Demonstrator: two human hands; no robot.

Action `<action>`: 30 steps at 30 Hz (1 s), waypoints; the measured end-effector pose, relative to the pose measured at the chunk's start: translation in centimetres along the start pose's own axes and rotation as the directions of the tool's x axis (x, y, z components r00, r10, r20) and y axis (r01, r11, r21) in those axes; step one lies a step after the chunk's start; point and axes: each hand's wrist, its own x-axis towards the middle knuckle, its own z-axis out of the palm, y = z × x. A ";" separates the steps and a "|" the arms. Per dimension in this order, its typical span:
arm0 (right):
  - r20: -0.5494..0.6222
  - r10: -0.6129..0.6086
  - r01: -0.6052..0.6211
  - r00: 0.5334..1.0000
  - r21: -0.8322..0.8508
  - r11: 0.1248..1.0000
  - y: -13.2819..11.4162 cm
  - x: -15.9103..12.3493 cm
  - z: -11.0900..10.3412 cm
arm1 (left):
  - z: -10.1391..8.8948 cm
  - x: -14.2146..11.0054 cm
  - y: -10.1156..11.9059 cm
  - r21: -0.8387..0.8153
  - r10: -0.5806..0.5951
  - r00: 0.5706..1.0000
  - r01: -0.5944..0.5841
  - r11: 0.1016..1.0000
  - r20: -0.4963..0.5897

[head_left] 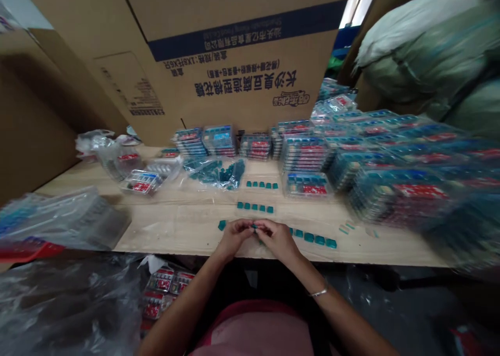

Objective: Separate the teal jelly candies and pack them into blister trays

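Note:
Near the table's front edge, my left hand [236, 236] and my right hand [278, 238] meet fingertip to fingertip. Both pinch one small teal block [254, 226], mostly hidden by the fingers. A single teal block [222, 225] lies just left of my left hand. To the right of my right hand runs a row of teal blocks [309, 237], its near end partly covered by the hand. Farther back are two more short rows, a middle row of teal blocks [254, 207] and a far row of teal blocks [262, 185].
A clear bag of teal pieces [219, 171] lies behind the rows. Stacked clear plastic packs [402, 189] crowd the right side. Empty-looking clear trays [82, 218] lie at the left. A large cardboard box [242, 106] stands at the back. Small pale strips [346, 228] lie at right.

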 end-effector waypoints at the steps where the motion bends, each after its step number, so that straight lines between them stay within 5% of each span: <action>1: 0.022 -0.045 0.046 0.999 -0.073 0.996 -0.4 0.0 -0.2 | 0.0 -0.1 0.3 -0.039 -0.015 1.000 0.015 0.999 0.017; 5: 0.103 -0.165 0.183 0.981 -0.204 0.962 -2.5 -0.2 -0.7 | -0.4 -0.9 1.3 -0.109 -0.033 0.997 0.040 0.993 0.063; 10: 0.119 -0.043 0.042 0.992 0.012 0.999 -4.0 0.1 0.0 | -1.7 -2.2 1.4 -0.111 -0.127 0.978 0.147 0.983 0.166; 17: 0.237 0.102 -0.185 0.966 0.361 0.914 -3.1 0.8 2.0 | -2.9 -2.8 1.1 -0.374 -0.190 0.978 0.209 0.903 0.089; 23: 0.068 0.019 -0.031 0.997 0.172 0.985 -3.4 0.4 2.4 | -2.2 -2.8 0.9 -0.249 -0.021 0.984 -0.024 0.968 -0.175; 26: 0.028 0.000 -0.003 1.000 0.107 0.994 -3.6 0.1 2.2 | -2.0 -3.2 1.2 -0.152 0.044 0.984 -0.071 0.986 -0.174; 30: 0.053 0.077 -0.086 0.996 0.199 0.976 -2.9 0.1 2.3 | -2.1 -3.6 1.5 -0.140 -0.008 0.989 -0.013 0.990 -0.150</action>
